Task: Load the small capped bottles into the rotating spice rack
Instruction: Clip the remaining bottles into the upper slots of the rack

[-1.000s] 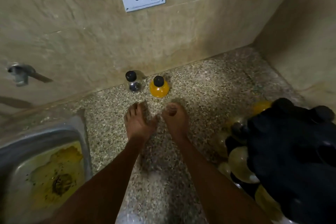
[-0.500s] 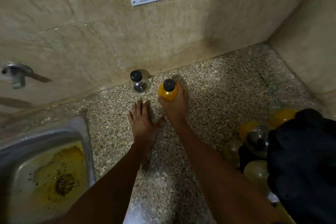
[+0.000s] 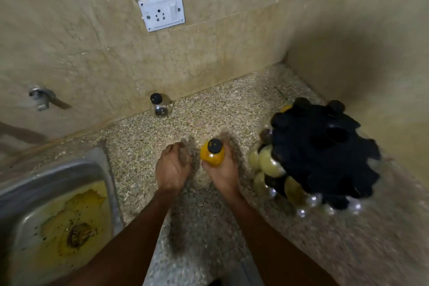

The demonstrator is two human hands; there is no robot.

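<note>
My right hand (image 3: 222,170) grips a small yellow bottle with a black cap (image 3: 212,153), held upright above the speckled counter (image 3: 209,114). Beside it my left hand (image 3: 173,166) hovers with loosely curled fingers and holds nothing. A clear bottle with a black cap and dark contents (image 3: 160,105) stands alone by the back wall. The black rotating spice rack (image 3: 322,158) stands to the right of my hands, with several bottles hanging around its lower rim.
A steel sink (image 3: 53,211) with yellow stains lies at the left, a tap (image 3: 43,97) on the wall above it. A white socket plate (image 3: 161,11) is on the back wall. A side wall closes the corner behind the rack.
My right hand took the yellow bottle from beside the clear one at the wall and brought it back toward me, nearer the rack. My left hand curled and pulled back slightly.
</note>
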